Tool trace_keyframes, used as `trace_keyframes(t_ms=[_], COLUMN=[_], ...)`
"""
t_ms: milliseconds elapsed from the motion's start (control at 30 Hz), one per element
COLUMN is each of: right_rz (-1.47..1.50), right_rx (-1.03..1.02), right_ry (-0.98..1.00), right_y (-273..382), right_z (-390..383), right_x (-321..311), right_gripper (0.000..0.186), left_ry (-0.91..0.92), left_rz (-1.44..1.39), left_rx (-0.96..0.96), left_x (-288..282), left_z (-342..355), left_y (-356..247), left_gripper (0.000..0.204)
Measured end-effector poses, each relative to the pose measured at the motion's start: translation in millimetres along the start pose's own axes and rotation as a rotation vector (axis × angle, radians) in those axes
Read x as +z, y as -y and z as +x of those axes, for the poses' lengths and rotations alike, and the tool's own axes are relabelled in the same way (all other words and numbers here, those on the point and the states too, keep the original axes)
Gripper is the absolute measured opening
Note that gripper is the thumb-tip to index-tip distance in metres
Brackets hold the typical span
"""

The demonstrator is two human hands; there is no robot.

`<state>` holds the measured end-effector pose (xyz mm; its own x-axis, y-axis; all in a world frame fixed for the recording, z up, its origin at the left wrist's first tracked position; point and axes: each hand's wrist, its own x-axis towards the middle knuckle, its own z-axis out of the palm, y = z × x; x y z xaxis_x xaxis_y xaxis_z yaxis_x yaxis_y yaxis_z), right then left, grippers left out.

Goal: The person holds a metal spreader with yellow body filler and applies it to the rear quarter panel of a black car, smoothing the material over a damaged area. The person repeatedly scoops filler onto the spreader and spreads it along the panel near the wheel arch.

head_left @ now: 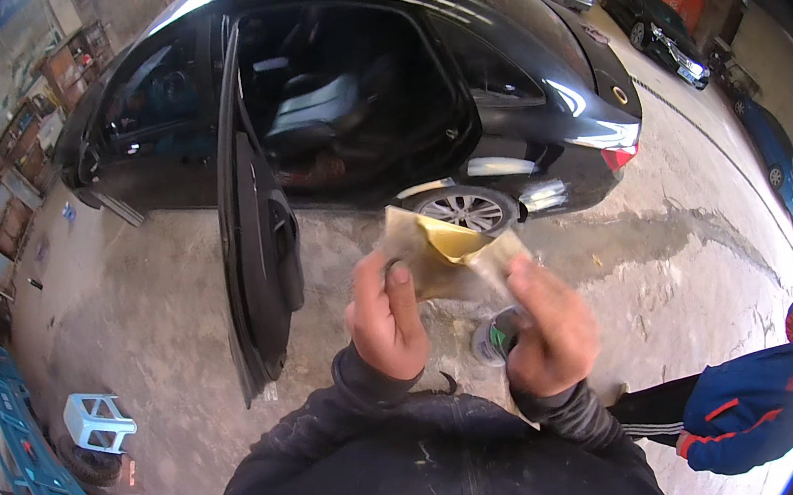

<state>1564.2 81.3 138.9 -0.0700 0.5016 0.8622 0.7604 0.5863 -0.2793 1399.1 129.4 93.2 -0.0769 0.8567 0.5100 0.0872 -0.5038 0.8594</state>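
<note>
Both my hands are raised in front of my chest, gripping a thin, stiff-looking tan sheet (pixel 411 229) with a glossy yellow patch in its middle; its exact kind I cannot make out. My left hand (pixel 388 320) pinches its left side, the thumb upright against it. At the right side, the fingers of my right hand (pixel 553 327) are closed on it, slightly blurred. Partly hidden behind my right hand is a round can (pixel 493 339) with a green mark. Beyond the sheet, the car's rear wheel (pixel 467 211) shows, with whitish patches (pixel 543 196) on the bodywork around it.
A black car (pixel 539 121) stands ahead, one door (pixel 259 254) swung out toward me. To the left are a light blue stool (pixel 99 422), a tire (pixel 86 462) and blue panels (pixel 34 480). A person in a blue jacket (pixel 753 411) is close at right. More cars (pixel 657 32) are parked behind.
</note>
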Motion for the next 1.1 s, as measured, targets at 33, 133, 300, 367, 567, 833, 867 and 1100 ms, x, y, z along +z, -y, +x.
trace_keyframes(t_ms=[33,133,300,367,567,833,867,1100], right_rz=[0.1,0.333,0.287,0.257,0.656,0.854,0.907,0.509], right_rx=[0.085,0.311,0.393,0.511,0.981,0.985,0.936,0.455], right_ry=[0.054,0.228,0.392,0.3,-0.041,-0.465,-0.548,-0.011], right_y=[-7,-32,-60,-64,-50,-61,-61,-20], right_z=[-1,-3,-19,-32,-74,-28,-20,-34], right_x=[-6,-16,-29,-27,17,-1,-6,8], right_gripper=[0.039,0.03,0.027,0.024,0.029,0.024,0.025,0.03], left_ry=[0.047,0.122,0.0,-0.096,-0.05,0.526,0.547,0.153], left_rz=[-0.117,-0.376,-0.657,-0.608,-0.009,0.198,0.206,-0.188], left_rx=[-0.066,-0.224,-0.419,-0.376,0.047,0.308,0.31,-0.166], left_x=[-1,-2,-14,-14,0,-8,-9,-16], left_z=[0,1,9,12,-9,-20,-20,-3], left_y=[-1,-4,-4,-1,4,6,5,12], left_gripper=[0.031,0.034,0.035,0.037,0.031,0.027,0.027,0.036])
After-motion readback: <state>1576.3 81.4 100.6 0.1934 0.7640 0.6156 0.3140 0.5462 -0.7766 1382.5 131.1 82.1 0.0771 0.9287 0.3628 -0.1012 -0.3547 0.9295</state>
